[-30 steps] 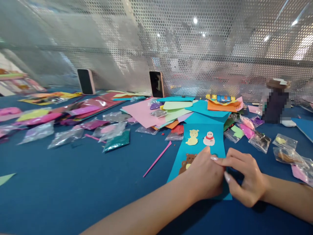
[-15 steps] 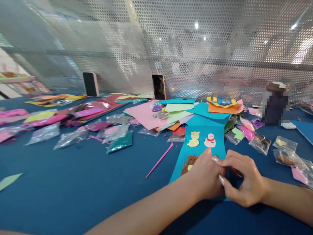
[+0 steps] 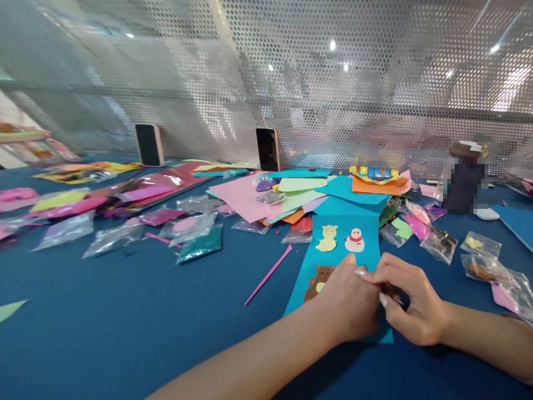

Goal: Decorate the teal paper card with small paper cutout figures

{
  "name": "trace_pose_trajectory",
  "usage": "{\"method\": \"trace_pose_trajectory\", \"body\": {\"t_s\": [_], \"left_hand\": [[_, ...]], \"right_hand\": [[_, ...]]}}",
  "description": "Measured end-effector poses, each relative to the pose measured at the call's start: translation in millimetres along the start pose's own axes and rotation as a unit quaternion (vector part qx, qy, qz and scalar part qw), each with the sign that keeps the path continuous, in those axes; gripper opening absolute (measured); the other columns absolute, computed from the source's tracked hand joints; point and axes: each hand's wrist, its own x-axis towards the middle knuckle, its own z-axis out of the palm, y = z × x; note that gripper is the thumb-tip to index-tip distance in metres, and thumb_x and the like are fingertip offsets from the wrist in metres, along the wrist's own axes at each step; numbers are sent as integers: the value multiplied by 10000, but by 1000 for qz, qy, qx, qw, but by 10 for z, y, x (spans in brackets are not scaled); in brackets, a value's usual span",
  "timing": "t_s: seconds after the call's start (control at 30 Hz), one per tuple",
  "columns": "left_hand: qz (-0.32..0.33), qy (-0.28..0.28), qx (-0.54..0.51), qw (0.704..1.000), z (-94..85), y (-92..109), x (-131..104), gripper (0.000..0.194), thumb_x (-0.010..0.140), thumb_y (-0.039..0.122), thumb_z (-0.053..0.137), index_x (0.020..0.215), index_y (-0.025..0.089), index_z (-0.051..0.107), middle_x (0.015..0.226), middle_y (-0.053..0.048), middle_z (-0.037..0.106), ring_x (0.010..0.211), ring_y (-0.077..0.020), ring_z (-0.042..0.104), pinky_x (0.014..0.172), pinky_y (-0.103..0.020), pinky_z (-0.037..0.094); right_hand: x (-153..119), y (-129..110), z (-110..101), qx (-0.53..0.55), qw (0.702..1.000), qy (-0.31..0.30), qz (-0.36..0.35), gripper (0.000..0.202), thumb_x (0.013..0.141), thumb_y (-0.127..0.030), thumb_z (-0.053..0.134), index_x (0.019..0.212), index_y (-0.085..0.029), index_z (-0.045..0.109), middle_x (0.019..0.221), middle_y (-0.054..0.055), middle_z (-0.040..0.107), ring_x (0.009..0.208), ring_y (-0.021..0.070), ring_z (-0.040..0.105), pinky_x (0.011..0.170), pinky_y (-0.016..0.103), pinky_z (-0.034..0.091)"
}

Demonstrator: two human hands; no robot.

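A blue paper card lies on the dark blue cloth. Near its top sit a pale yellow clay bear and a white clay snowman with a red scarf. Below them is a brown clay bear, partly covered by my left hand. That hand rests over the card's lower part, closed, its fingertips turned away from view. My right hand comes in from the right with curled fingers, its index finger and thumb meeting the left hand's far side. Whatever lies between the hands is hidden.
A pink clay stick lies left of the card. Coloured paper sheets spread behind it. Bagged clay lies on both sides, including a teal packet. Two phones lean on the perforated metal panel. A jar stands at right.
The whole view has shifted slightly, so everything sits a little further left. My right thumb has moved slightly relative to the left hand; both hands stay together over the card.
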Motion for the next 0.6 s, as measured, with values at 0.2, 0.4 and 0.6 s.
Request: {"method": "trace_pose_trajectory", "body": {"t_s": [0.2, 0.4, 0.6], "left_hand": [[-13, 2, -18, 1000, 26, -9, -19, 133, 720, 189, 455, 750, 165, 583, 637, -48, 592, 624, -207, 553, 664, -412, 410], [-1, 8, -14, 1000, 54, -13, -4, 139, 719, 167, 443, 710, 163, 582, 624, -60, 580, 644, -229, 552, 658, -446, 399], [-11, -4, -25, 1000, 24, -8, -3, 150, 742, 190, 437, 674, 159, 568, 609, -53, 566, 613, -203, 528, 630, -404, 395]], "right_hand": [[8, -11, 10, -11, 1000, 12, -22, 340, 678, -146, 552, 1014, -133, 496, 697, 10, 414, 550, 104, 376, 458, 226, 335], [-1, 4, -2, 8, 1000, -10, -18, 349, 712, -61, 414, 1027, -161, 525, 742, 29, 434, 571, 103, 407, 479, 226, 366], [2, -11, 37, -32, 998, 26, -41, 392, 702, -135, 548, 1090, -147, 498, 718, 15, 442, 540, 89, 393, 442, 204, 362]]}}
